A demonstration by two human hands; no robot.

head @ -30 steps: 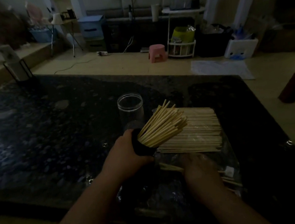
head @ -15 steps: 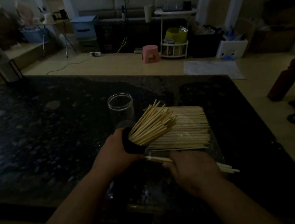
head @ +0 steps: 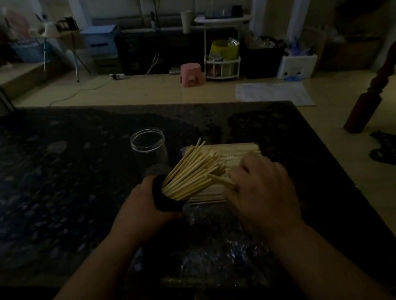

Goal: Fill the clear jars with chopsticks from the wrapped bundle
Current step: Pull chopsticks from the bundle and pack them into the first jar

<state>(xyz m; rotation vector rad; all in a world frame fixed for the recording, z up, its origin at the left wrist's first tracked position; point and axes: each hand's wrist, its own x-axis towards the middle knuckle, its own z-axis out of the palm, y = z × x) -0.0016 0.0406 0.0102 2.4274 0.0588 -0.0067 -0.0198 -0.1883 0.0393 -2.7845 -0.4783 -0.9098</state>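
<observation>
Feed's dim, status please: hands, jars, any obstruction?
Left hand grips tilted jar, packed with chopsticks. Right hand holds loose sticks over wrapped bundle. Second jar upright behind, empty. No obstruction.

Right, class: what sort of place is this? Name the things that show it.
Probably a cluttered home living or storage room: a pink plastic stool on the tiled floor, a white rack of household goods, and a dark stone-topped table.

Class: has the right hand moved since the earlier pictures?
Yes: the right hand moved forward, from short of the flat bundle of pale wooden chopsticks to over it.
</observation>
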